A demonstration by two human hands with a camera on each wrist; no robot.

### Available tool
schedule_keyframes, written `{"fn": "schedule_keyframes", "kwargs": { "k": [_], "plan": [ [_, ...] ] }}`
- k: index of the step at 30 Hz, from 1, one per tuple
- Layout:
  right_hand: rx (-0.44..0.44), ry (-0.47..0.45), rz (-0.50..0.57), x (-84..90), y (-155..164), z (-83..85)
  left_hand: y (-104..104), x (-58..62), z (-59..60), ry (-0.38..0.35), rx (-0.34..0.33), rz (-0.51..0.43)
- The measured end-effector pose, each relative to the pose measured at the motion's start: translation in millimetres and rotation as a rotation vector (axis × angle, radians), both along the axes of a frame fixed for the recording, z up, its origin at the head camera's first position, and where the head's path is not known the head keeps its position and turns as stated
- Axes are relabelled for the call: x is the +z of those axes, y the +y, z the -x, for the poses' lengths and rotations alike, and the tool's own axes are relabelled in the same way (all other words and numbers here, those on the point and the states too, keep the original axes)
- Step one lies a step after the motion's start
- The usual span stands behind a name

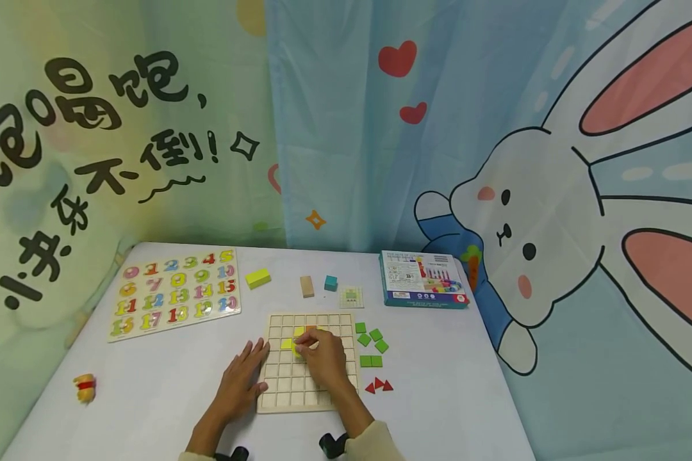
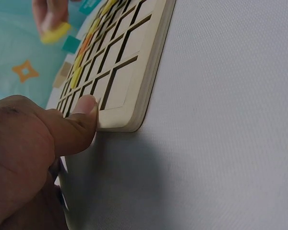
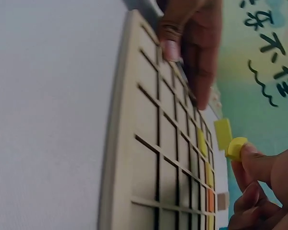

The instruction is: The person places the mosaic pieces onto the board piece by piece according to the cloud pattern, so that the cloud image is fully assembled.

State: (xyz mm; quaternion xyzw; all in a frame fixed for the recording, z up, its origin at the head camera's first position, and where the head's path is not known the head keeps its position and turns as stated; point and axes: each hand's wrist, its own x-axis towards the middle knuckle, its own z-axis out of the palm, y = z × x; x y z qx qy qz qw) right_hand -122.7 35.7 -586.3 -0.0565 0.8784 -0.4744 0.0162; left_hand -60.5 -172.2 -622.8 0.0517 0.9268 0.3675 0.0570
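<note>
As a pale wooden gridded board [image 1: 282, 385] is steadied by the outstretched left hand [image 1: 239, 379] in the head view, shifting is judged possible, only thumb contact being shown in the left-wrist view. In the right-wrist view, a small faceted yellow block [image 3: 235, 149] is pinched above it by the right hand [image 3: 278, 181]; if dropped, flat yellow tiles [image 3: 202, 142] could be jarred.

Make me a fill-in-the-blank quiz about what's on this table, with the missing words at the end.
1. The piece pinched by the right hand is colored ____.
2. In the head view, the left hand touches the grid board at its ____ edge.
3. The small triangles beside the board are colored ____.
4. The visible loose green squares number ____.

Missing words: yellow; left; red; six.
</note>
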Motion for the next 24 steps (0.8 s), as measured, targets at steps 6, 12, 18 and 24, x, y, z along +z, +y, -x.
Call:
{"fn": "schedule_keyframes", "kwargs": {
  "k": [6, 12, 18, 24],
  "plan": [
    [0.053, 0.024, -0.169, -13.2, -18, -0.2, -1, -1.0, 0.6, -0.009, 0.001, -0.014],
    [0.026, 0.06, -0.23, -21.1, -29, -0.4, -2, -2.4, 0.3, 0.016, 0.001, -0.011],
    [0.002, 0.105, -0.283, -24.5, -36, 0.7, -3, -2.1, 0.0, 0.029, 0.005, -0.015],
    [-0.016, 0.091, -0.271, -24.1, -32, 1.0, -3, -2.7, -0.2, 0.034, 0.0, -0.024]
  ]
}}
